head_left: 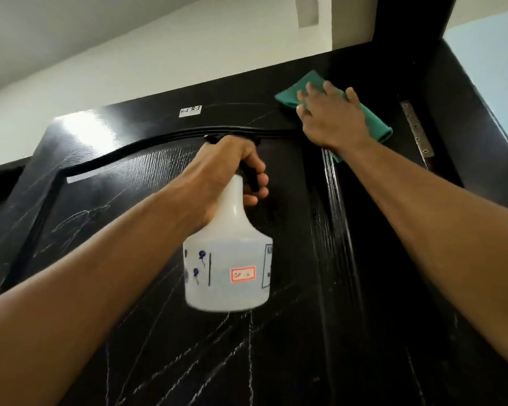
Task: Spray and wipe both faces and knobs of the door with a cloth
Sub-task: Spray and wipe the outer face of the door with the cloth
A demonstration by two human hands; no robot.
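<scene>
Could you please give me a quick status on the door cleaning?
Left hand grips spray bottle. Right hand flat, pressing green cloth on door, upper corner near hinge. Nothing in the way.

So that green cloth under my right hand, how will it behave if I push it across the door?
The green cloth looks soft and folded, so it will probably bunch unless the right hand stays flat on it. The door looks glossy with wet streaks, so it should slide easily. It is likely light.
</scene>
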